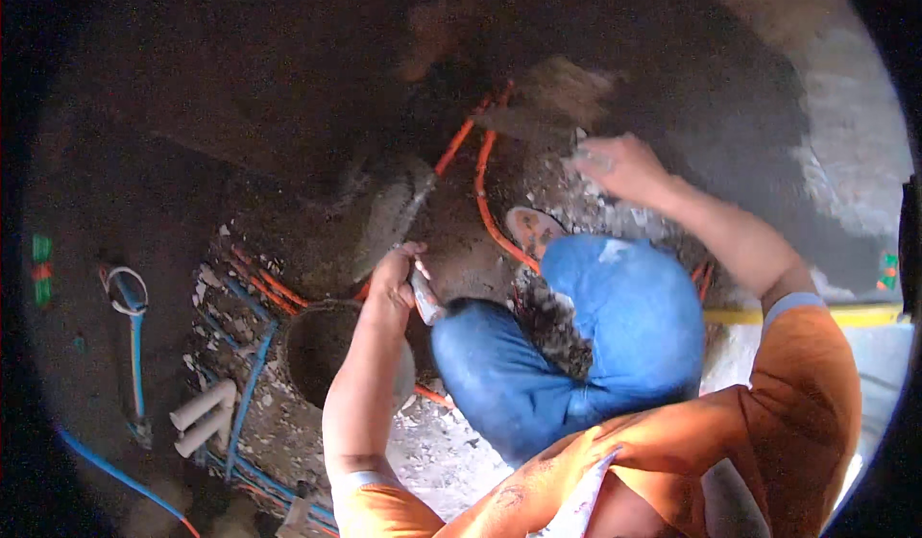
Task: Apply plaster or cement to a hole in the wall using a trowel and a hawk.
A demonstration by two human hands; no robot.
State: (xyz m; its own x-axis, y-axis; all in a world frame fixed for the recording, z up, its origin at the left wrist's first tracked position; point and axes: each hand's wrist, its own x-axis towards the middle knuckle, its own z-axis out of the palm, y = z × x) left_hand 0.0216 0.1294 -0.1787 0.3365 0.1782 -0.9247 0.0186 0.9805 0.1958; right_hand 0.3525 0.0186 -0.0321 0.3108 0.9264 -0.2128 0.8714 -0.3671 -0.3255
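Observation:
My left hand [394, 279] is closed on a pale, dirt-smeared tool handle [425, 298], beside my left knee; a blurred greyish blade [403, 207] seems to extend upward from it. My right hand [624, 168] has curled fingers near grey rubble [567, 178] at the base of the dark, patchy wall; what it holds, if anything, is too blurred to make out. Orange conduits [485, 163] curve down past my foot [533, 226], between the two hands.
A round container or opening [312, 365] lies left of my legs, among blue pipes [259, 355], orange conduits and chips. Short white elbow pipes [202, 413] are at lower left, with a blue pipe and white loop [125, 288] farther left. A long yellow bar [807, 315] lies at right.

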